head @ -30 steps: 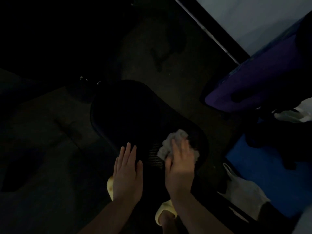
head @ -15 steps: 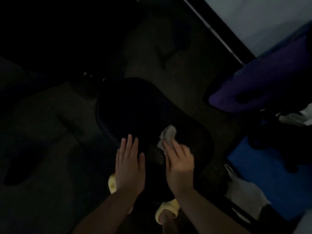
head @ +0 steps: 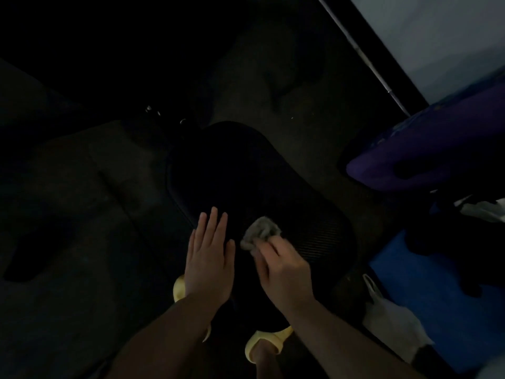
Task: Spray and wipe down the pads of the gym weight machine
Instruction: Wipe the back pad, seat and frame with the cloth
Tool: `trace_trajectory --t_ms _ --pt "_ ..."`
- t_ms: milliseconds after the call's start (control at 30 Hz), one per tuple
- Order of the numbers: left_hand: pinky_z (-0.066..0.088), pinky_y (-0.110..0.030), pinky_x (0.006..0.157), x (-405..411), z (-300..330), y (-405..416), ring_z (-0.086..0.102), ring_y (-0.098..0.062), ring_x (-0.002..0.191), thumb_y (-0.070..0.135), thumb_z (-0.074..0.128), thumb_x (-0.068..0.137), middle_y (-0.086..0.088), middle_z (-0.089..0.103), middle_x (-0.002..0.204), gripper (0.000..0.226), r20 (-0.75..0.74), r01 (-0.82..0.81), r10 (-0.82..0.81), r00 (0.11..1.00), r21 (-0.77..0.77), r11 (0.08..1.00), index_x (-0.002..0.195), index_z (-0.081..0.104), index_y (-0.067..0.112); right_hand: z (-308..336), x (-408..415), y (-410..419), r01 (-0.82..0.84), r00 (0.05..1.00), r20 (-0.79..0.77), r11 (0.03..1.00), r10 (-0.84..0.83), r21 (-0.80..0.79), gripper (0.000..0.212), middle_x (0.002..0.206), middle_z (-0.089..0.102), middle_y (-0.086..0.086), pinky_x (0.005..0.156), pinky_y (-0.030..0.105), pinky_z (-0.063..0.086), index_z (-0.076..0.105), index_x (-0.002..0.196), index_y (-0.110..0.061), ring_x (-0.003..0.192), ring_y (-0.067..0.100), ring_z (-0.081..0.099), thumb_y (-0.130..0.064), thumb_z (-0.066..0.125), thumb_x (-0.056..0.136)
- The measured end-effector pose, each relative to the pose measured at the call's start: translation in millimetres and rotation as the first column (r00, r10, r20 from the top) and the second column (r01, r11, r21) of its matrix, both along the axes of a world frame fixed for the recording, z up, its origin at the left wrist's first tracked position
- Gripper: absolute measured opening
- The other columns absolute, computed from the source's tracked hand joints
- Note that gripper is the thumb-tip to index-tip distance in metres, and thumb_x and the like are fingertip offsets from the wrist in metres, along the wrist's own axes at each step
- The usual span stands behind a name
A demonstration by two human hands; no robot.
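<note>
The pad (head: 246,181) is a dark, rounded black cushion in the middle of the scene, running from the far left toward the near right, with a ribbed patch showing at its near right end; the light is very dim and its edges are hard to trace. The left hand (head: 209,259) lies flat on the near part of the pad, palm down, fingers straight and close together, holding nothing. Just to its right, the right hand (head: 284,269) is closed around a crumpled grey cloth (head: 259,232), which bulges out past the fingertips and presses on the pad beside the ribbed patch. Under the forearms, near the bottom edge, yellow slippers (head: 266,344) stand on the floor (head: 82,242). To the right sit a purple cushion (head: 426,160), a blue mat (head: 437,296) and a white plastic bag (head: 393,324)
</note>
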State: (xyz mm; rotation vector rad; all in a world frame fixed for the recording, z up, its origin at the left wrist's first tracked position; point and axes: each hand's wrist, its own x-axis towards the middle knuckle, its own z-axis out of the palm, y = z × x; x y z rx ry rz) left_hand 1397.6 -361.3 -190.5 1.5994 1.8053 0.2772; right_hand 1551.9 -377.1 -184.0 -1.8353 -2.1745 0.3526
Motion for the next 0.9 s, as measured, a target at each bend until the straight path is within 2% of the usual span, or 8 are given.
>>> trace_trajectory --t_ms 100,233,300,433,533,600,733,900 --pt "-0.006 -0.025 0.117 -1.6 -0.2 0.4 -0.017 0.001 0.142 0.037 0.024 0.102 0.017 -0.006 0.156 0.052 0.023 -0.002 0.002 1.000 0.000 1.000 0.151 0.014 0.028 -4.8 27.9 39.7 -0.153 0.983 0.106 0.987 0.148 0.041 0.025 0.088 0.061 0.005 0.056 0.033 0.054 0.068 0.093 -0.015 0.075 0.025 0.062 -0.025 0.045 0.097" --pt "-0.005 -0.027 0.118 -8.0 -4.5 -1.1 -0.016 0.002 0.143 0.044 0.014 0.096 0.017 -0.004 0.158 0.057 0.028 0.013 -0.014 1.000 0.029 0.999 0.151 0.013 0.029 -4.5 60.2 97.6 0.463 0.879 0.139 0.886 -0.457 -0.017 0.023 0.106 0.055 0.013 0.064 0.031 0.041 0.065 0.110 -0.010 0.083 0.028 0.058 -0.023 0.051 0.097" --pt "-0.004 -0.027 0.118 -8.5 -9.0 -2.5 -0.014 0.001 0.143 0.043 0.015 0.095 0.016 -0.003 0.158 0.057 0.017 0.000 -0.001 1.000 0.046 0.999 0.151 0.014 0.029 -4.9 39.1 86.5 0.520 0.850 0.113 0.854 -0.514 -0.030 0.024 0.107 0.057 0.015 0.063 0.031 0.042 0.066 0.111 -0.008 0.081 0.030 0.060 -0.023 0.053 0.098" --pt "-0.003 -0.027 0.118 -2.0 -12.6 -6.9 -0.013 -0.001 0.144 0.042 0.016 0.096 0.014 0.000 0.158 0.057 0.001 -0.074 0.074 0.997 0.059 0.995 0.151 0.016 0.028 -5.4 -9.7 19.0 0.082 0.996 0.035 0.997 -0.081 -0.014 0.030 0.100 0.065 0.004 0.063 0.026 0.052 0.069 0.115 -0.015 0.078 0.019 0.064 -0.026 0.050 0.095" --pt "-0.003 -0.026 0.118 -2.8 -13.3 -12.4 -0.013 -0.002 0.144 0.040 0.016 0.096 0.012 0.000 0.159 0.057 -0.013 -0.119 0.121 0.993 0.064 0.991 0.151 0.015 0.026 -5.6 18.7 43.6 -0.375 0.919 0.141 0.927 0.368 0.025 0.030 0.091 0.064 0.004 0.054 0.030 0.053 0.065 0.119 -0.015 0.074 0.022 0.063 -0.022 0.050 0.094" --pt "-0.001 -0.028 0.118 -2.4 -13.8 -16.6 -0.013 -0.002 0.145 0.038 0.017 0.096 0.012 -0.001 0.159 0.056 -0.013 -0.133 0.135 0.991 0.068 0.989 0.152 0.013 0.027 -9.2 45.3 79.5 -0.304 0.935 0.199 0.952 0.293 0.024 0.032 0.089 0.061 0.010 0.053 0.033 0.053 0.061 0.121 -0.013 0.073 0.029 0.062 -0.015 0.053 0.090" --pt "0.003 -0.032 0.119 4.6 -16.9 -20.1 -0.012 -0.004 0.145 0.036 0.016 0.096 0.011 -0.002 0.160 0.057 -0.006 -0.178 0.179 0.984 0.070 0.982 0.152 0.011 0.026 -14.3 17.5 78.8 0.370 0.928 0.057 0.929 -0.369 -0.022 0.029 0.101 0.059 0.012 0.069 0.034 0.052 0.066 0.122 -0.011 0.085 0.028 0.060 -0.019 0.056 0.096" --pt "0.005 -0.033 0.120 3.8 -20.4 -19.9 -0.012 -0.004 0.145 0.037 0.014 0.095 0.010 0.001 0.159 0.058 -0.007 -0.173 0.174 0.985 0.067 0.983 0.152 0.014 0.025 -12.1 1.5 36.2 -0.271 0.962 0.039 0.962 0.270 0.023 0.030 0.099 0.063 0.004 0.065 0.030 0.054 0.065 0.122 -0.015 0.083 0.020 0.062 -0.026 0.049 0.099"
